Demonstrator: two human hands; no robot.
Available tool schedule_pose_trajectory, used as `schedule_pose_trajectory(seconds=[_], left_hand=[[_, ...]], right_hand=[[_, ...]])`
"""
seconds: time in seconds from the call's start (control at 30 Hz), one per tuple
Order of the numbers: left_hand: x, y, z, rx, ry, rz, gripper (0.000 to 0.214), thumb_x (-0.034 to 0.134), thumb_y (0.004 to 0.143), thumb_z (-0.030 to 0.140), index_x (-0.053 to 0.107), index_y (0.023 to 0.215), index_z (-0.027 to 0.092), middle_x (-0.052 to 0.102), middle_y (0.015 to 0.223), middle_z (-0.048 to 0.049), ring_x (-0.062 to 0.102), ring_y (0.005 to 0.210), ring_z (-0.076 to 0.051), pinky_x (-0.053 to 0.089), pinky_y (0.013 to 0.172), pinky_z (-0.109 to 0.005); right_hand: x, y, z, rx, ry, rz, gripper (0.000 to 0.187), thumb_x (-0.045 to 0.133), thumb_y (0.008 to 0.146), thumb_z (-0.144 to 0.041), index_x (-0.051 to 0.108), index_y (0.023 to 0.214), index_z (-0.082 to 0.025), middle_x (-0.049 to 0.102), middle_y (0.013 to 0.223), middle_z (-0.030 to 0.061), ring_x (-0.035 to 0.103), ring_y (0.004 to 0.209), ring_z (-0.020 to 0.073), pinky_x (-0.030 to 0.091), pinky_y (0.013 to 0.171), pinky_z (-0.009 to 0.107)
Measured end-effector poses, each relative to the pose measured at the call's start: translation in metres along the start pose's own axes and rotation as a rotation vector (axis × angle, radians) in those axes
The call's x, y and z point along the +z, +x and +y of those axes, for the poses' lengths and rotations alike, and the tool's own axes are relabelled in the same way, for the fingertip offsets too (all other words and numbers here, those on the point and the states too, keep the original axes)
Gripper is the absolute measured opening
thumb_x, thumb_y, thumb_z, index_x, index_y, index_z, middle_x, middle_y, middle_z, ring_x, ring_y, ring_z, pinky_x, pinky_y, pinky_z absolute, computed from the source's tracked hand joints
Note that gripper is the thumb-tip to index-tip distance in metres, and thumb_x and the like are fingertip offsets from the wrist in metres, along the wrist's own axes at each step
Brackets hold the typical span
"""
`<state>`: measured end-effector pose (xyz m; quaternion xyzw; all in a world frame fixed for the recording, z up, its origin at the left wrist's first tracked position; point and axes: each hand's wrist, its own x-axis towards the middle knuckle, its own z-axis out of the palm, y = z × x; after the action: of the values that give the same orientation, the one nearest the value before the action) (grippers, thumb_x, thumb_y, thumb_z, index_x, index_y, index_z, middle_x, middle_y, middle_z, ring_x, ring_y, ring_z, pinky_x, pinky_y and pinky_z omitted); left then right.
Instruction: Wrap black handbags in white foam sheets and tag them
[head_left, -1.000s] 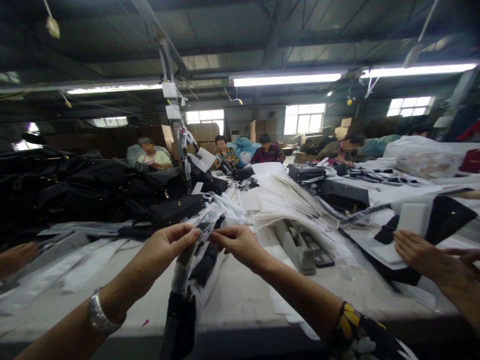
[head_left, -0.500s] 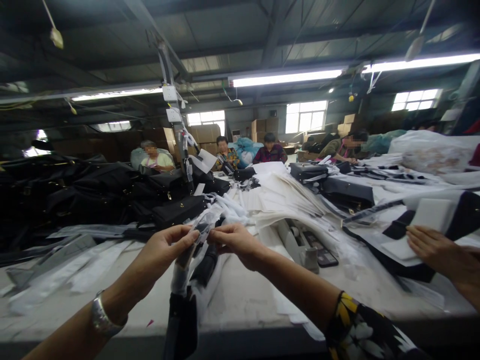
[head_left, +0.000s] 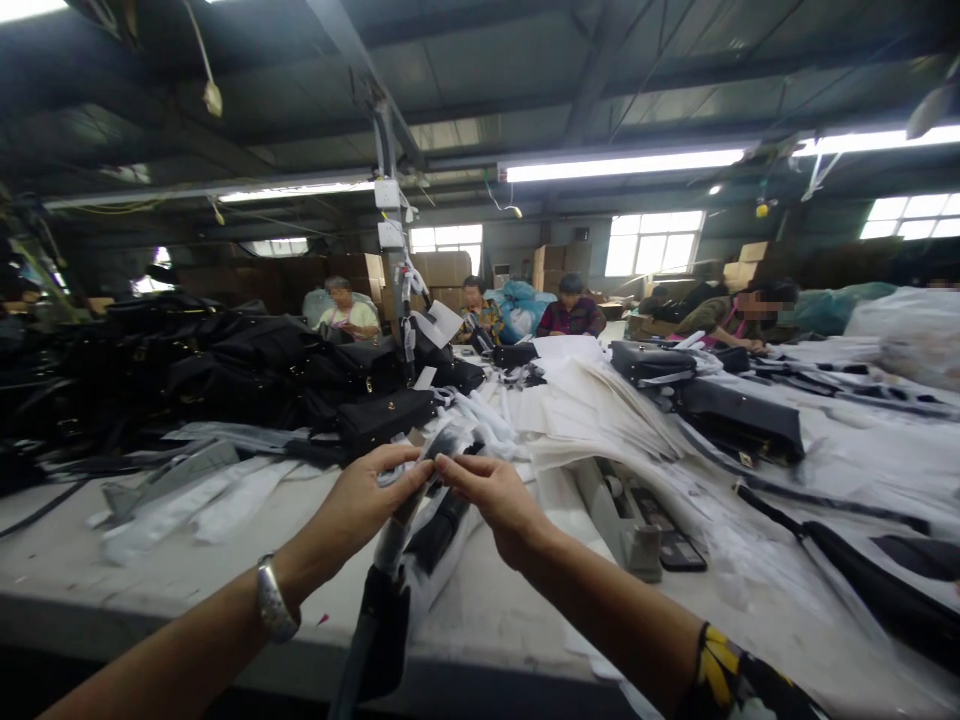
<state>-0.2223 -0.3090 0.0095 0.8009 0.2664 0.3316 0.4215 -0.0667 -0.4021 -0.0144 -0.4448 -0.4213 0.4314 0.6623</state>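
My left hand (head_left: 367, 500), with a silver bracelet on its wrist, is closed in a pinch on a black bag strap (head_left: 382, 590) partly wrapped in clear plastic. Against it, my right hand (head_left: 491, 500) pinches the same wrapped part, thumb and forefinger meeting the left fingertips. The strap slopes down toward the table's front edge, where a wider black piece hangs. A second black wrapped length (head_left: 442, 525) lies just under my right hand. Whatever small bit sits between the fingertips is hidden.
Black bags (head_left: 225, 370) are heaped at the left. White sheets (head_left: 592, 400) are stacked in the middle, near a grey tape dispenser (head_left: 626, 530) and a phone (head_left: 679, 545). Plastic sleeves (head_left: 165, 510) lie left on the table. Several people sit across it.
The view has swung left, so the scene sits farther right. My fingertips have come together on the strap. A co-worker's hand at the right has gone out of view.
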Motion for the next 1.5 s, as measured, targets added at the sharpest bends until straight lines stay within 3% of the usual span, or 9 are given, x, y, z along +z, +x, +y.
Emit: schedule_pose_trajectory(seconds=[0.23,0.43,0.6,0.73,0.83,0.97,1.13,1.3,1.5], left_hand=[[0.01,-0.003,0.002,-0.248,-0.352,0.1,0.067,0.083,0.072,0.048,0.054,0.124,0.017,0.066,0.124,-0.0151,0.064,0.113,-0.027,0.051,0.094,-0.036],[0.018,-0.009,0.002,-0.162,-0.562,0.139,0.094,0.082,0.076,0.036,0.025,0.151,0.031,0.071,0.103,-0.0019,0.069,0.097,-0.019,0.052,0.087,-0.03],[0.019,-0.012,0.004,-0.119,-0.531,0.058,0.052,0.079,0.078,0.041,0.062,0.121,0.019,0.071,0.115,-0.0078,0.064,0.112,-0.024,0.049,0.095,-0.032],[0.016,-0.011,0.006,-0.104,-0.463,0.033,0.041,0.076,0.079,0.045,0.068,0.108,0.018,0.071,0.115,-0.0085,0.065,0.11,-0.026,0.049,0.095,-0.035],[0.015,-0.01,0.006,-0.106,-0.42,0.035,0.041,0.077,0.077,0.046,0.068,0.105,0.018,0.073,0.107,-0.008,0.067,0.104,-0.026,0.051,0.091,-0.034],[0.016,-0.011,0.003,-0.015,-0.337,0.064,0.037,0.076,0.08,0.045,0.068,0.105,0.019,0.074,0.105,-0.0079,0.068,0.098,-0.025,0.052,0.088,-0.035],[0.02,-0.014,0.001,0.096,-0.109,0.197,0.034,0.073,0.081,0.044,0.067,0.105,0.02,0.073,0.104,-0.0062,0.068,0.1,-0.024,0.051,0.091,-0.033],[0.025,-0.019,0.008,0.066,-0.071,0.257,0.032,0.069,0.082,0.043,0.068,0.103,0.019,0.074,0.101,-0.0054,0.069,0.096,-0.024,0.053,0.084,-0.03],[0.016,-0.023,0.022,0.094,0.04,0.192,0.03,0.064,0.084,0.043,0.073,0.099,0.019,0.076,0.092,-0.0035,0.07,0.086,-0.024,0.052,0.071,-0.026]], right_hand=[[0.002,0.002,0.005,0.027,0.073,0.014,0.036,0.077,0.077,-0.051,0.08,0.095,-0.02,0.075,0.096,0.0068,0.065,0.097,0.0209,0.046,0.089,0.032],[-0.005,0.004,0.004,0.085,0.058,-0.066,0.035,0.076,0.079,-0.051,0.078,0.089,-0.017,0.073,0.092,0.0053,0.062,0.09,0.0162,0.043,0.088,0.029],[-0.014,-0.001,-0.006,0.236,0.41,-0.054,0.031,0.074,0.081,-0.044,0.076,0.093,-0.016,0.074,0.1,0.0055,0.064,0.078,0.0129,0.049,0.081,0.027],[-0.018,-0.007,-0.001,0.269,0.58,-0.068,0.027,0.079,0.072,-0.028,0.077,0.093,-0.012,0.075,0.096,0.0087,0.069,0.087,0.0164,0.051,0.091,0.029],[-0.011,-0.012,0.007,0.156,0.497,-0.103,0.035,0.083,0.069,-0.021,0.076,0.103,-0.015,0.074,0.1,0.0072,0.067,0.092,0.0146,0.05,0.092,0.025],[0.006,-0.014,0.014,-0.003,0.354,-0.055,0.034,0.081,0.078,-0.036,0.077,0.106,-0.017,0.073,0.102,0.0068,0.064,0.089,0.0144,0.051,0.086,0.026],[0.022,-0.007,0.025,-0.077,0.29,0.123,0.041,0.081,0.077,-0.043,0.076,0.107,-0.016,0.071,0.1,0.0078,0.062,0.08,0.0149,0.052,0.07,0.025],[0.031,-0.001,0.032,-0.174,0.203,0.195,0.041,0.076,0.079,-0.049,0.074,0.103,-0.016,0.068,0.089,0.0045,0.056,0.061,0.0104,0.049,0.056,0.024],[0.036,0.0,0.033,-0.159,0.216,0.23,0.041,0.078,0.076,-0.047,0.068,0.102,-0.017,0.066,0.087,0.0031,0.057,0.065,0.0121,0.05,0.059,0.024]])
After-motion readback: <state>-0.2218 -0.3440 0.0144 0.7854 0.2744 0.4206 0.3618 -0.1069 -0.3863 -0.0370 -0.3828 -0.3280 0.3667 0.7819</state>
